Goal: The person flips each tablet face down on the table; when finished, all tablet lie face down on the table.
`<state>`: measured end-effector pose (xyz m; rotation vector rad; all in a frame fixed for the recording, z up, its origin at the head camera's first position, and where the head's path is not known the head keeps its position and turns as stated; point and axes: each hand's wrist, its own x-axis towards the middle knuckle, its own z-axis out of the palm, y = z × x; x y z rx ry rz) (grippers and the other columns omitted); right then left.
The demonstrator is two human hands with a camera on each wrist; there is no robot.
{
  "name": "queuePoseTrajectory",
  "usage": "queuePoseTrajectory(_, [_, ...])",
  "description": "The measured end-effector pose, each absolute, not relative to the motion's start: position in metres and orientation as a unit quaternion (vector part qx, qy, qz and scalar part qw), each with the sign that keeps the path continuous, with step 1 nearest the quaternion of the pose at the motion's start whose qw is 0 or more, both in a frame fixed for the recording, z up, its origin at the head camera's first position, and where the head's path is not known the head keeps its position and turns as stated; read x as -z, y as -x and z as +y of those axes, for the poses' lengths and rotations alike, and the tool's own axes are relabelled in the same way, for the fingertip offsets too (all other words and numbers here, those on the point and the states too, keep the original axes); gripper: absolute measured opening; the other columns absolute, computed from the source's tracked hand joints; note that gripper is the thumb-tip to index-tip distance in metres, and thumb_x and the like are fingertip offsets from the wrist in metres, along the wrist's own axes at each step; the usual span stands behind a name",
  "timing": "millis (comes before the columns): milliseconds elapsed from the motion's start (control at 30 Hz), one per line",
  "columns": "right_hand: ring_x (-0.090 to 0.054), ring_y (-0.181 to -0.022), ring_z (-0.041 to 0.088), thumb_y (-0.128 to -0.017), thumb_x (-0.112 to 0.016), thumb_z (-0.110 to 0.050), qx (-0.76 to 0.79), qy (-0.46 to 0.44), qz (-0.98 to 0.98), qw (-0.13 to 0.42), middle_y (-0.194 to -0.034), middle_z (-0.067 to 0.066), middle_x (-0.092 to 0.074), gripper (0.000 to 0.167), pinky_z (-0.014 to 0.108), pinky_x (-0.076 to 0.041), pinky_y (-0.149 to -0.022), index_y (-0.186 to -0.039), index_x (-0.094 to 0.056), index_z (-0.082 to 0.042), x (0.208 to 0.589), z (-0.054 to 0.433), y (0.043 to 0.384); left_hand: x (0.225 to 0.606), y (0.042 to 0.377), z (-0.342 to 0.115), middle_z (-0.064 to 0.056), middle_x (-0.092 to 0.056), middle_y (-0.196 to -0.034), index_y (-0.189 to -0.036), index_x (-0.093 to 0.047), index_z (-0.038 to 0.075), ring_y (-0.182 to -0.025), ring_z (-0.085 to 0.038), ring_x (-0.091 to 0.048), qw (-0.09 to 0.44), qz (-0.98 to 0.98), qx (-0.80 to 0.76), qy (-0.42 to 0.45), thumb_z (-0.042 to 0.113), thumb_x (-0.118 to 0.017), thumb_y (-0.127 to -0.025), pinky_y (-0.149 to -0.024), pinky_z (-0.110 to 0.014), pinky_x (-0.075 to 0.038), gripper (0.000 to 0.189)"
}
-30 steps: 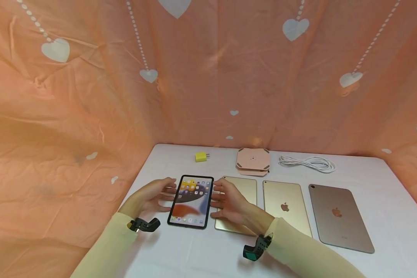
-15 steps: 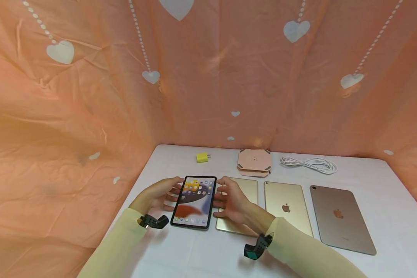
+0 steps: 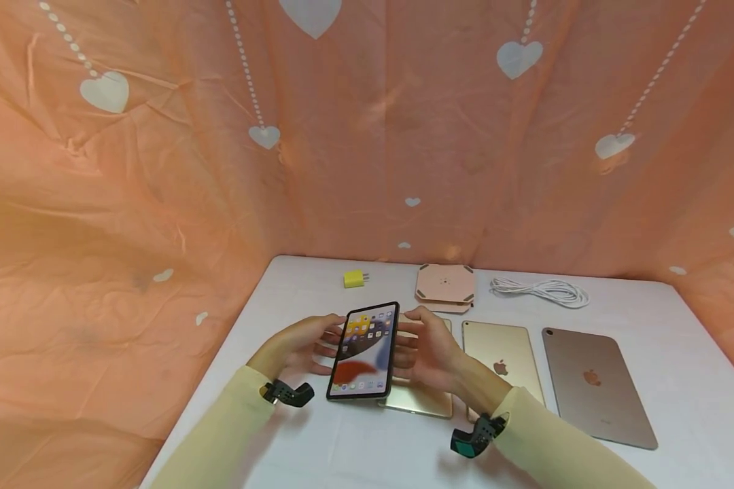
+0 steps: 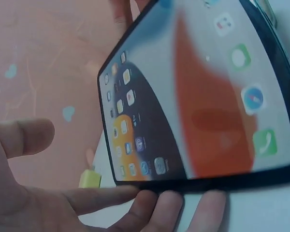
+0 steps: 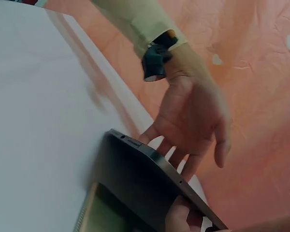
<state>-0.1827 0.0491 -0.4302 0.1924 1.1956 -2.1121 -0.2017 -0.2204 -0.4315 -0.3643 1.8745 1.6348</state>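
Observation:
A black-framed tablet, its screen lit with app icons, is tilted between the two hands with its right side raised. My left hand has its fingertips along the tablet's left edge; in the left wrist view its thumb stands apart from the screen. My right hand grips the raised right side, its fingers partly hidden behind the tablet. The right wrist view shows the dark back and fingers against it. Partly beneath the raised side lies a gold tablet.
Another gold tablet and a grey tablet lie face down to the right. Farther back are a yellow charger plug, a pink square stand and a coiled white cable. An orange curtain surrounds the white table.
The black-framed tablet has shifted right and its right side has risen, so it now tilts over the gold tablet. Both hands have moved right with it.

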Motion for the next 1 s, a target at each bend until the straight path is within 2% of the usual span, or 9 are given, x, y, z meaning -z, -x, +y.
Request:
queuePoseTrajectory(100, [-0.049,-0.103,0.022,-0.105,-0.043,-0.047,0.812,-0.059,0.465,0.349,-0.128,0.01,-0.047,0.07,0.039,-0.05,-0.094,-0.158,-0.031,-0.004,0.424,0.055,0.181,0.428,0.2,-0.218,-0.021,-0.06,-0.136,-0.14,-0.056,-0.004,-0.118,-0.036,-0.062,0.304,0.721,-0.61,0.122,0.047,-0.056,-0.108,-0.09,-0.054,-0.066,0.061])
queuePoseTrajectory(167, [-0.049,-0.106,0.023,-0.105,-0.042,-0.048,0.808,-0.049,0.47,0.351,-0.132,0.012,-0.046,0.073,0.039,-0.051,-0.095,-0.161,-0.03,-0.003,0.42,0.057,0.179,0.421,0.2,-0.215,-0.024,-0.06,-0.143,-0.145,-0.056,-0.006,-0.121,-0.039,-0.065,0.288,0.747,-0.589,0.106,0.046,-0.056,-0.109,-0.091,-0.055,-0.067,0.063])
queuePoseTrajectory(233, [-0.051,-0.123,0.029,-0.106,-0.041,-0.048,0.805,-0.037,0.479,0.349,-0.148,0.017,-0.042,0.077,0.045,-0.052,-0.103,-0.166,-0.026,-0.003,0.415,0.057,0.177,0.409,0.2,-0.209,-0.025,-0.06,-0.148,-0.148,-0.055,-0.005,-0.126,-0.041,-0.066,0.274,0.768,-0.574,0.082,0.044,-0.054,-0.11,-0.093,-0.055,-0.067,0.063])
queuePoseTrajectory(367, [-0.045,-0.138,0.038,-0.106,-0.04,-0.046,0.805,-0.024,0.488,0.337,-0.16,0.023,-0.034,0.079,0.053,-0.046,-0.114,-0.17,-0.021,-0.003,0.405,0.048,0.174,0.38,0.197,-0.193,-0.025,-0.057,-0.152,-0.155,-0.052,-0.002,-0.132,-0.044,-0.065,0.275,0.762,-0.586,0.014,0.041,-0.051,-0.113,-0.094,-0.055,-0.066,0.06])
queuePoseTrajectory(500, [-0.036,-0.146,0.044,-0.105,-0.042,-0.043,0.812,-0.012,0.485,0.325,-0.165,0.025,-0.028,0.08,0.063,-0.035,-0.126,-0.17,-0.021,-0.002,0.398,0.037,0.174,0.36,0.194,-0.184,-0.024,-0.055,-0.152,-0.158,-0.051,0.002,-0.13,-0.044,-0.064,0.295,0.742,-0.602,-0.022,0.042,-0.052,-0.113,-0.089,-0.056,-0.068,0.06])
queuePoseTrajectory(600, [-0.035,-0.145,0.044,-0.105,-0.043,-0.043,0.81,-0.005,0.491,0.32,-0.164,0.024,-0.028,0.079,0.063,-0.034,-0.127,-0.169,-0.026,-0.001,0.392,0.028,0.175,0.353,0.192,-0.184,-0.023,-0.054,-0.15,-0.156,-0.052,0.002,-0.127,-0.043,-0.065,0.298,0.735,-0.609,-0.017,0.041,-0.052,-0.113,-0.086,-0.056,-0.069,0.057])
queuePoseTrajectory(833, [-0.04,-0.134,0.037,-0.103,-0.044,-0.044,0.801,-0.001,0.506,0.32,-0.154,0.018,-0.036,0.075,0.061,-0.04,-0.122,-0.166,-0.034,-0.005,0.386,0.008,0.178,0.348,0.191,-0.196,-0.021,-0.053,-0.145,-0.145,-0.058,0.001,-0.126,-0.043,-0.064,0.289,0.722,-0.628,0.01,0.038,-0.051,-0.113,-0.085,-0.06,-0.068,0.049])
queuePoseTrajectory(1000, [-0.043,-0.123,0.033,-0.101,-0.046,-0.044,0.801,0.004,0.508,0.316,-0.138,0.013,-0.04,0.073,0.055,-0.053,-0.11,-0.164,-0.039,-0.007,0.386,-0.005,0.177,0.344,0.19,-0.206,-0.022,-0.052,-0.147,-0.14,-0.062,0.0,-0.127,-0.045,-0.063,0.278,0.728,-0.627,0.014,0.04,-0.054,-0.111,-0.084,-0.061,-0.068,0.05])
